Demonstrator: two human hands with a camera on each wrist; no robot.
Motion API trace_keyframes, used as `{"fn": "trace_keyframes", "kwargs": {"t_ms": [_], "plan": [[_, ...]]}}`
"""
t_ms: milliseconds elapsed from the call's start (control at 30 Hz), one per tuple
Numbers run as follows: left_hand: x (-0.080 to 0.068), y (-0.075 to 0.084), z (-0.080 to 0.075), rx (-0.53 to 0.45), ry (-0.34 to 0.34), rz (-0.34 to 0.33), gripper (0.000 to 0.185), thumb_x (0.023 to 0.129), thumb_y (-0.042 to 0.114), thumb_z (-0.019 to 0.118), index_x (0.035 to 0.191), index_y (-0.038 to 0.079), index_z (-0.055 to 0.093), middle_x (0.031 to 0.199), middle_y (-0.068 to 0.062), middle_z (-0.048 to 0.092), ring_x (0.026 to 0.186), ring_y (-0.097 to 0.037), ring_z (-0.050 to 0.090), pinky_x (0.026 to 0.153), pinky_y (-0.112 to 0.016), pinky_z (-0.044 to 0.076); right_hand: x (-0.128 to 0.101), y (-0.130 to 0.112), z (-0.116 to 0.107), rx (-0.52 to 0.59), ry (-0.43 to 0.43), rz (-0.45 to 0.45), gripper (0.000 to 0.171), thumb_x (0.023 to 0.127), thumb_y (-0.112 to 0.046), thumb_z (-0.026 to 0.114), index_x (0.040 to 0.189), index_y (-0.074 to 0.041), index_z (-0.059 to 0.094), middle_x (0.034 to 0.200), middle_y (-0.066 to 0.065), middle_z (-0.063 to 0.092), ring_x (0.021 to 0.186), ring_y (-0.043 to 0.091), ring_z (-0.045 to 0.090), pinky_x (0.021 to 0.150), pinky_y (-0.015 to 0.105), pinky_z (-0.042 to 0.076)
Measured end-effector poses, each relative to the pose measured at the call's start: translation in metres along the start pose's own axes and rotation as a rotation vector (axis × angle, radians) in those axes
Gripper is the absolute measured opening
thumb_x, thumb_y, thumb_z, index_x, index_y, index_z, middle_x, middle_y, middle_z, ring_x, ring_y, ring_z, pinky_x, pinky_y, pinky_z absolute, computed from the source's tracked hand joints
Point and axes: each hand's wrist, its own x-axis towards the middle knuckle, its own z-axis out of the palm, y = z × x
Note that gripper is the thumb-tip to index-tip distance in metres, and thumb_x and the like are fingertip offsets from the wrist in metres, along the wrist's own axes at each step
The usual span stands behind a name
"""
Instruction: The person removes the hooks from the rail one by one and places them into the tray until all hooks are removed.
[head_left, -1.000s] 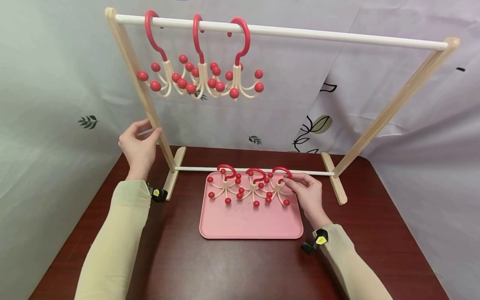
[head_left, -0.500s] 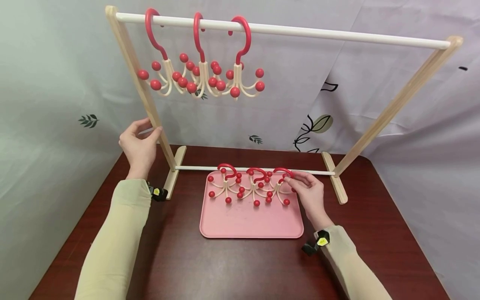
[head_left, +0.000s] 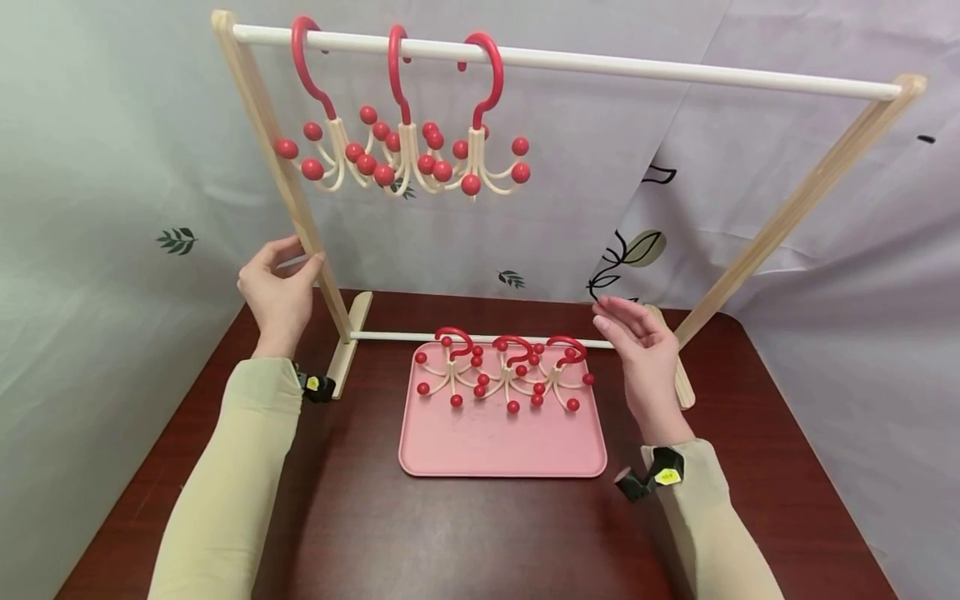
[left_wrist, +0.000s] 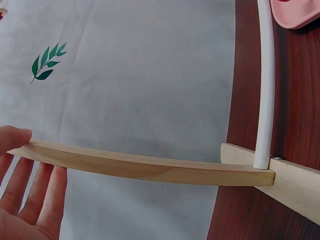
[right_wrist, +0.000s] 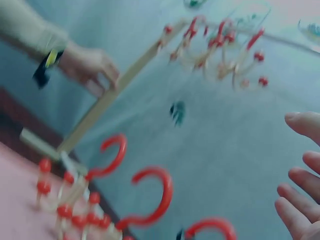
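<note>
My left hand pinches the left wooden post of a stand, thumb on one side and fingers on the other. Raised beyond the pink tray's right edge, my right hand has relaxed fingers and holds nothing. On the pink tray lie three multi-arm hangers with red hooks and red ball tips; the right one, its hook by the back rim, is nearest that hand. Three matching hangers, one with its red hook furthest right, hang from the white top rail, bunched at its left end.
A white lower bar joins the stand's two feet behind the tray. The right post slants up behind my right hand. Everything stands on a dark red-brown table, with a pale printed cloth behind.
My right hand has let go of the right hanger's hook and moved up and to the right. That hanger stays on the tray; my left hand has not moved.
</note>
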Motion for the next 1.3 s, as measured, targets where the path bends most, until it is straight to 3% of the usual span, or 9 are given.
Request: {"fn": "trace_keyframes", "kwargs": {"t_ms": [533, 867, 1033, 1200, 1300], "plan": [[-0.003, -0.003, 0.000, 0.013, 0.000, -0.021, 0.031, 0.089, 0.023, 0.082, 0.119, 0.021, 0.077, 0.113, -0.003, 0.074, 0.095, -0.012, 0.072, 0.075, -0.022, 0.059, 0.029, -0.074, 0.065, 0.138, -0.176, -0.177, 0.037, 0.088, 0.008, 0.074, 0.124, 0.005, 0.069, 0.127, 0.023, 0.066, 0.119, 0.034, 0.064, 0.101, 0.041, 0.051], [-0.003, 0.000, 0.000, -0.008, -0.002, -0.010, 0.031, 0.088, 0.021, 0.082, 0.119, 0.019, 0.078, 0.113, -0.003, 0.073, 0.094, -0.013, 0.072, 0.071, -0.019, 0.058, 0.061, -0.127, 0.098, 0.145, -0.137, -0.253, 0.038, 0.079, 0.014, 0.079, 0.114, 0.003, 0.074, 0.118, 0.019, 0.071, 0.112, 0.030, 0.068, 0.098, 0.038, 0.053], [-0.002, 0.001, 0.000, -0.009, 0.000, -0.007, 0.031, 0.088, 0.021, 0.082, 0.119, 0.019, 0.078, 0.113, -0.003, 0.073, 0.095, -0.013, 0.072, 0.070, -0.019, 0.058, 0.079, -0.151, 0.112, 0.115, -0.134, -0.291, 0.034, 0.079, 0.012, 0.080, 0.111, 0.003, 0.075, 0.115, 0.019, 0.072, 0.111, 0.029, 0.068, 0.100, 0.037, 0.052], [-0.001, 0.001, 0.000, -0.004, -0.003, -0.011, 0.031, 0.088, 0.022, 0.082, 0.119, 0.020, 0.077, 0.114, -0.002, 0.073, 0.097, -0.014, 0.072, 0.072, -0.020, 0.059, 0.091, -0.161, 0.131, -0.010, -0.160, -0.311, 0.032, 0.079, 0.006, 0.083, 0.109, 0.000, 0.076, 0.114, 0.017, 0.072, 0.112, 0.025, 0.068, 0.101, 0.034, 0.051], [0.001, 0.000, 0.000, -0.012, -0.007, -0.016, 0.032, 0.088, 0.022, 0.082, 0.119, 0.020, 0.077, 0.114, -0.002, 0.073, 0.098, -0.016, 0.072, 0.072, -0.020, 0.059, 0.099, -0.160, 0.141, -0.092, -0.183, -0.279, 0.033, 0.081, 0.001, 0.085, 0.112, -0.002, 0.076, 0.115, 0.013, 0.072, 0.112, 0.020, 0.068, 0.101, 0.030, 0.051]]}}
